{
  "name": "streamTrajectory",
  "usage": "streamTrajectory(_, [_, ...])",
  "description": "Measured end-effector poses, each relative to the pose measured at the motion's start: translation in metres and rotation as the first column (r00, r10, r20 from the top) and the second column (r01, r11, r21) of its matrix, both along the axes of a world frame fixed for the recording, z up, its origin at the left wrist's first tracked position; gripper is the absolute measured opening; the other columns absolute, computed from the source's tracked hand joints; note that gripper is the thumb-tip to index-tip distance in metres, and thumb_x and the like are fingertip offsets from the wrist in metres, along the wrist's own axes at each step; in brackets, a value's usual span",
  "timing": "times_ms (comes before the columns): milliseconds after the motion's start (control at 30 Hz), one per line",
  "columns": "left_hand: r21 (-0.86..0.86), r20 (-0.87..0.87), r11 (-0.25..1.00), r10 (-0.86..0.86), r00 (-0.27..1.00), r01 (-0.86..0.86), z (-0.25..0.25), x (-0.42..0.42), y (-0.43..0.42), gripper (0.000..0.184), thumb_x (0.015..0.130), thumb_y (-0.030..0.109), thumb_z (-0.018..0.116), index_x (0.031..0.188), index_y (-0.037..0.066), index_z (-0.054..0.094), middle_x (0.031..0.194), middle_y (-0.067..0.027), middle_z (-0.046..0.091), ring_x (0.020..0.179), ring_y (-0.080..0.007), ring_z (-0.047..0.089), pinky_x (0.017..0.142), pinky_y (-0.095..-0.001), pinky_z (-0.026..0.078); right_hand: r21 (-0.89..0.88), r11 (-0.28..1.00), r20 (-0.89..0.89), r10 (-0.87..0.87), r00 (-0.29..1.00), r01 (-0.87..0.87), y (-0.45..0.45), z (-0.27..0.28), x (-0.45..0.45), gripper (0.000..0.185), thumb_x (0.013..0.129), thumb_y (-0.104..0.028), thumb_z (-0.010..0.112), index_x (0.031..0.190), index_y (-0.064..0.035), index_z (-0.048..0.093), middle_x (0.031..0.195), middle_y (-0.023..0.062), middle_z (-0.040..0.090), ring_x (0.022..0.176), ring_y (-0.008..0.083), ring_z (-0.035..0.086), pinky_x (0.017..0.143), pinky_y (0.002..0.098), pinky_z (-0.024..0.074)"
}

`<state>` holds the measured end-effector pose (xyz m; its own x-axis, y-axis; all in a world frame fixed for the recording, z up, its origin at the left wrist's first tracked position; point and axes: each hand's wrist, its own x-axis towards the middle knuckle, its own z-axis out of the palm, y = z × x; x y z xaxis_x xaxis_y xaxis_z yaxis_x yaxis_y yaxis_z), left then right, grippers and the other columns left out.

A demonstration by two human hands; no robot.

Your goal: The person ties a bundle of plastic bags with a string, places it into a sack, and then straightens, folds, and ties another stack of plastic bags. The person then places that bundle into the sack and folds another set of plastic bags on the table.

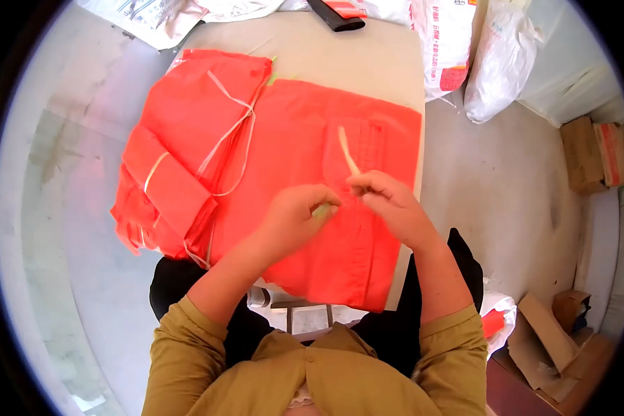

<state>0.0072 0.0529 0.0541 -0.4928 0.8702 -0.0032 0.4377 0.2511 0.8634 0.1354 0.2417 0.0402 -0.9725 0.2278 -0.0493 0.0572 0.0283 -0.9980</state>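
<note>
My right hand (390,206) is closed in a pinch on a pale yellow strip (347,149), whose free end points up and away from me. Close beside it, my left hand (299,215) is curled shut; a bit of pale green shows between its thumb and fingers, too small to name. Both hands are above a flat stack of orange-red cloth (291,139). At the left lies a bundle of the same cloth (180,118) with thin pale cords (246,149) trailing over it. A smaller folded roll (170,173) on that bundle has a yellow band round it.
The cloth rests on a beige tabletop (381,62). A black and red item (336,15) lies at its far edge. White printed sacks (444,41) and a clear plastic bag (503,62) stand behind at right. Cardboard boxes (593,154) and flattened cardboard (544,340) are on the floor.
</note>
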Motion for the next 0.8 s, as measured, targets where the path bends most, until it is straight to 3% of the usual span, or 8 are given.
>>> streamTrajectory(100, [0.123,-0.213,0.988,-0.068,0.975,0.096,0.006,0.004,0.007,0.013,0.088,0.000,0.070,0.101,0.003,0.068,0.083,-0.0060,0.064,0.074,-0.0193,0.060,0.069,-0.0319,0.050,0.249,0.968,-0.093,0.041,0.995,-0.017,-0.016,0.003,-0.006,0.025,0.094,0.002,0.056,0.116,0.0025,0.068,0.100,0.0124,0.069,0.101,0.0224,0.065,0.090,0.0357,0.0513])
streamTrajectory(167, [0.242,-0.360,0.948,-0.112,0.926,0.209,0.013,0.011,0.020,0.019,0.086,0.000,0.071,0.104,0.003,0.068,0.084,-0.0074,0.063,0.072,-0.0219,0.059,0.067,-0.0327,0.050,0.225,0.972,-0.099,0.095,0.990,-0.071,-0.017,0.001,-0.002,0.023,0.094,0.003,0.055,0.113,0.0025,0.068,0.100,0.0138,0.069,0.098,0.0251,0.065,0.088,0.0360,0.0518])
streamTrajectory(300, [0.208,-0.126,0.978,0.050,0.991,-0.023,0.033,0.026,0.030,0.031,0.084,0.004,0.073,0.114,0.004,0.065,0.089,-0.0082,0.062,0.075,-0.0223,0.059,0.069,-0.0337,0.050,0.005,1.000,-0.009,-0.016,1.000,0.016,-0.022,-0.006,0.002,0.017,0.096,-0.001,0.056,0.108,0.0019,0.067,0.100,0.0144,0.069,0.091,0.0262,0.065,0.084,0.0366,0.0516])
streamTrajectory(367, [0.071,-0.011,0.996,0.054,0.998,-0.053,0.023,0.022,0.028,0.036,0.083,0.008,0.073,0.117,0.005,0.063,0.095,-0.0106,0.064,0.081,-0.0275,0.063,0.072,-0.0384,0.052,0.092,0.996,0.005,0.017,1.000,-0.018,-0.016,-0.002,0.006,0.017,0.099,-0.005,0.055,0.107,0.0029,0.066,0.099,0.0145,0.069,0.091,0.0243,0.065,0.083,0.0355,0.0515])
streamTrajectory(400, [0.051,-0.028,0.998,0.022,0.999,-0.021,0.018,0.021,0.028,0.035,0.083,0.008,0.074,0.117,0.005,0.063,0.094,-0.0104,0.063,0.080,-0.0271,0.062,0.072,-0.0386,0.051,0.135,0.990,0.015,0.036,0.999,-0.037,-0.014,0.001,0.008,0.017,0.100,-0.007,0.054,0.107,0.0033,0.066,0.098,0.0145,0.069,0.090,0.0233,0.065,0.083,0.0350,0.0514])
streamTrajectory(567, [-0.015,-0.135,0.997,-0.073,0.988,0.071,0.015,0.018,0.028,0.027,0.084,0.011,0.077,0.108,0.003,0.066,0.089,-0.0111,0.062,0.076,-0.0260,0.061,0.070,-0.0386,0.050,-0.062,0.998,0.034,0.015,0.999,-0.012,-0.011,0.004,0.013,0.024,0.107,-0.015,0.049,0.109,0.0026,0.066,0.095,0.0080,0.068,0.090,0.0164,0.063,0.084,0.0315,0.0517])
streamTrajectory(700, [0.003,-0.129,0.998,0.061,0.990,-0.061,0.005,0.020,0.026,0.014,0.086,0.012,0.076,0.092,0.002,0.070,0.082,-0.0115,0.062,0.073,-0.0255,0.062,0.067,-0.0377,0.049,-0.096,0.995,0.004,0.010,1.000,-0.010,-0.009,0.007,0.014,0.023,0.108,-0.015,0.049,0.118,0.0007,0.063,0.098,0.0062,0.066,0.089,0.0142,0.062,0.084,0.0309,0.0520])
streamTrajectory(800, [0.054,-0.123,0.988,0.151,0.981,-0.146,0.000,0.024,0.030,0.012,0.088,0.011,0.075,0.084,0.000,0.070,0.077,-0.0107,0.059,0.070,-0.0237,0.059,0.063,-0.0364,0.047,-0.066,0.990,-0.004,-0.129,0.992,0.128,-0.014,0.002,0.016,0.025,0.106,-0.010,0.052,0.128,-0.0010,0.057,0.103,0.0065,0.065,0.091,0.0143,0.062,0.084,0.0314,0.0522])
